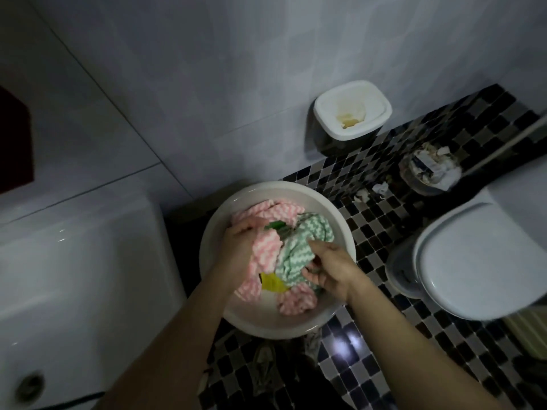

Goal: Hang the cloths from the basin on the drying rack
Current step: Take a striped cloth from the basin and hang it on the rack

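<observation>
A round white basin (299, 321) stands on the checkered floor and holds several crumpled cloths. A pink-and-white zigzag cloth (265, 250) lies at the left, a green-and-white zigzag cloth (296, 253) at the right, and a yellow cloth (273, 282) peeks out beneath them. My left hand (239, 244) reaches into the basin and grips the pink cloth. My right hand (328, 267) has its fingers curled into the green cloth's edge. No drying rack is in view.
A white bathtub or sink edge (74, 276) fills the left. A closed toilet (473, 261) stands at the right. A white bin (352, 110) sits by the wall, and a small waste basket (429, 170) with paper scraps is behind the toilet.
</observation>
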The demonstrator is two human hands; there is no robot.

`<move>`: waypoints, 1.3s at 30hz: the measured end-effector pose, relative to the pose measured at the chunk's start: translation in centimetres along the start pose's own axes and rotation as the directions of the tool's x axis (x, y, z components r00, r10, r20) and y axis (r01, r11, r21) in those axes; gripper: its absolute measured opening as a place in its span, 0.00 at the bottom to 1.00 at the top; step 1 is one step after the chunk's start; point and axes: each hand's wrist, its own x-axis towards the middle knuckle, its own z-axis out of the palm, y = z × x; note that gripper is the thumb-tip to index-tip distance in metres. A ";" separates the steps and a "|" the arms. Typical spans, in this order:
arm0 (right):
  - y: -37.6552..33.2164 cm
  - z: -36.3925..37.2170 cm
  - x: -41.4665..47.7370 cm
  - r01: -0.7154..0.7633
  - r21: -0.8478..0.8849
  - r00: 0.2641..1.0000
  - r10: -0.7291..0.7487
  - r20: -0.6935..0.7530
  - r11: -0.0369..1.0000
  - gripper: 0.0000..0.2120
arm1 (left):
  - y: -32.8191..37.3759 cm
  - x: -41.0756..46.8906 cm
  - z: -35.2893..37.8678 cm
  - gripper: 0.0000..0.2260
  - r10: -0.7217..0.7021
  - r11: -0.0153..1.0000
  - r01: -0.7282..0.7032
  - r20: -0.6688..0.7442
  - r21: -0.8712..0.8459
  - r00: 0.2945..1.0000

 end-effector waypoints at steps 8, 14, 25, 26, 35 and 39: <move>-3.3 1.7 -6.0 0.099 0.079 0.995 -0.099 -0.007 0.992 0.08 | 2.8 -3.0 1.6 0.11 0.071 0.940 -0.200 0.414 0.276 0.908; -2.9 1.6 -8.5 0.111 0.103 0.991 -0.102 -0.084 0.989 0.05 | 5.1 -4.9 1.3 0.06 0.060 0.997 -0.074 0.294 0.035 0.954; -2.3 1.1 -17.2 0.475 -0.140 0.879 -0.461 0.122 0.869 0.17 | 9.1 -8.9 6.2 0.21 0.183 0.948 -0.276 0.434 0.161 0.882; -2.2 1.3 -17.6 0.509 -0.159 0.860 -0.493 0.131 0.846 0.18 | 9.3 -9.0 6.7 0.22 0.192 0.935 -0.302 0.451 0.185 0.872; 1.1 -0.8 -20.5 0.427 -0.772 0.437 -0.855 -0.280 0.471 0.12 | 12.8 -13.1 10.4 0.23 0.304 0.250 -0.792 0.731 0.557 0.611; 0.9 -2.0 -23.4 0.364 -0.836 0.414 -0.875 -0.249 0.410 0.08 | 13.5 -13.8 11.2 0.21 0.162 0.441 -0.807 0.850 0.393 0.502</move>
